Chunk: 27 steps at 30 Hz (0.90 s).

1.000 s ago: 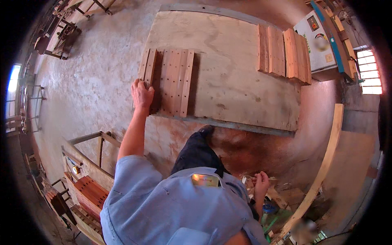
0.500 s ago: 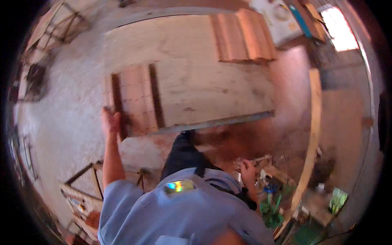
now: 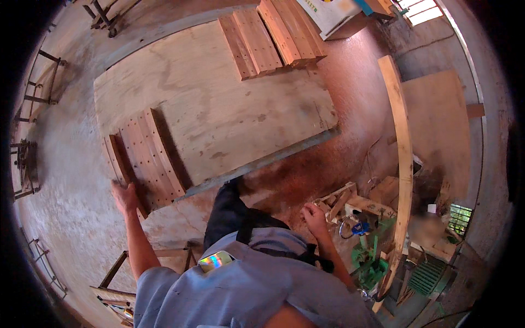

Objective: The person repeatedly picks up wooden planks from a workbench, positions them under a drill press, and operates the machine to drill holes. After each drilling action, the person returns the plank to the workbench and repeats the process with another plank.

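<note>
My left hand [image 3: 126,198] is at the near end of a reddish-brown wooden plank [image 3: 121,164], its thumb on the plank and the other fingers partly hidden along the outer side. That plank stands at the left edge of a plywood-topped table [image 3: 235,120]. Beside it, across a narrow dark gap, lie several similar planks with drilled holes [image 3: 150,156], set side by side. Down by my right hip, my right hand [image 3: 314,218] hangs with its fingers curled; nothing shows in it, and it is clear of the table.
More planks [image 3: 273,41] are stacked at the table's far right, beside a white box-like machine [image 3: 333,19]. A long pale timber [image 3: 402,136] rises on my right, near offcuts and green machinery [image 3: 372,262]. Metal frames [image 3: 46,82] stand at far left.
My view has shifted, so the table and planks appear farther left. My left hand stays at the same plank's near end. The right hand's fingers look more curled.
</note>
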Motion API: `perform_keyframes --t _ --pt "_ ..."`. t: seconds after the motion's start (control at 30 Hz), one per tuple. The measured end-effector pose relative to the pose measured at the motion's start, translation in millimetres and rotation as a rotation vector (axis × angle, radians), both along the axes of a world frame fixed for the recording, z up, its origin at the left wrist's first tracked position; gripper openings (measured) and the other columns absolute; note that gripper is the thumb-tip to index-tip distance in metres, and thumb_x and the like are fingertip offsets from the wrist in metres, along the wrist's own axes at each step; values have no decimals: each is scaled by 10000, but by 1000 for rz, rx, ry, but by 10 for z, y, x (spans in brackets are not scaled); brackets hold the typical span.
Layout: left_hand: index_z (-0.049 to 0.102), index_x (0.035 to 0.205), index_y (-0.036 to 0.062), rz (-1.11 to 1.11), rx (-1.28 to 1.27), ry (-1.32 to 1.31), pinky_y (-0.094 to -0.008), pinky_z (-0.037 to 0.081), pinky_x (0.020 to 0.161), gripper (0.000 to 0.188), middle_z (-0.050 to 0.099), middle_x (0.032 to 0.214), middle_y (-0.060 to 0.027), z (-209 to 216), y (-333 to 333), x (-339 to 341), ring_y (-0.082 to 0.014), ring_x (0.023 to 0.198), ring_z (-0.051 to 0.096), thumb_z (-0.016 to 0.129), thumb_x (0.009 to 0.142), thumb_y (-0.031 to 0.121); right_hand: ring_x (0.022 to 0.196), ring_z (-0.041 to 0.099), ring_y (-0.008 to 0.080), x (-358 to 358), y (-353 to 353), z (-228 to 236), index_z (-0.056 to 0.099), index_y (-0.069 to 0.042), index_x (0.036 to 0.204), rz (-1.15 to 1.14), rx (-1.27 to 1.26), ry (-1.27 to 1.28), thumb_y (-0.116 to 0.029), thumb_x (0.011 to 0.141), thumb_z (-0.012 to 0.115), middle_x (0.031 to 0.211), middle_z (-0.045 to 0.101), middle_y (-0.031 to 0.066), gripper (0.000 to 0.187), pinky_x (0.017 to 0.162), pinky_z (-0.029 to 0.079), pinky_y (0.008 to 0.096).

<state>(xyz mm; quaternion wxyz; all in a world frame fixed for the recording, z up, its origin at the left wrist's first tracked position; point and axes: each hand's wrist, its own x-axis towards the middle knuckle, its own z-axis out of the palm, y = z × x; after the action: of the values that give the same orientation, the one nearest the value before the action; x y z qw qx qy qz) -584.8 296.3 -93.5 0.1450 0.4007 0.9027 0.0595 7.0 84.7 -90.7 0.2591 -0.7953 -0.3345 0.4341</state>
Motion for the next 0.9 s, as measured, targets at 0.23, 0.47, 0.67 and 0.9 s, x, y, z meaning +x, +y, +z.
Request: perform_keyframes --t 0.23,0.47,0.67,0.9 --pt "376 1353 -2 -319 331 218 -434 389 979 726 480 1294 -226 287 651 781 -362 1215 448 668 810 381 740 624 135 -92 12 234 592 41 1049 -122 -132 28 -156 887 568 878 641 89 257 653 509 265" --pt "439 1334 22 -80 206 -1534 -318 514 742 518 622 1001 -124 -26 2159 3193 -195 832 617 583 886 238 701 616 142 -124 -280 271 578 35 1024 -192 -172 -25 -157 892 560 857 638 97 234 626 504 275" --pt "553 1159 57 -880 375 -311 -425 525 736 385 587 1043 -160 -19 2782 4197 -313 899 619 596 839 267 684 616 147 -352 -883 516 580 47 973 -540 -170 73 -192 912 533 844 643 101 251 614 495 274" --pt "551 956 36 -1192 446 -19 -447 527 715 242 587 963 -137 -326 3049 4169 -331 899 615 550 856 257 750 642 187 -586 -1189 437 570 56 1070 -522 -226 81 -213 920 537 913 655 145 309 617 503 295"
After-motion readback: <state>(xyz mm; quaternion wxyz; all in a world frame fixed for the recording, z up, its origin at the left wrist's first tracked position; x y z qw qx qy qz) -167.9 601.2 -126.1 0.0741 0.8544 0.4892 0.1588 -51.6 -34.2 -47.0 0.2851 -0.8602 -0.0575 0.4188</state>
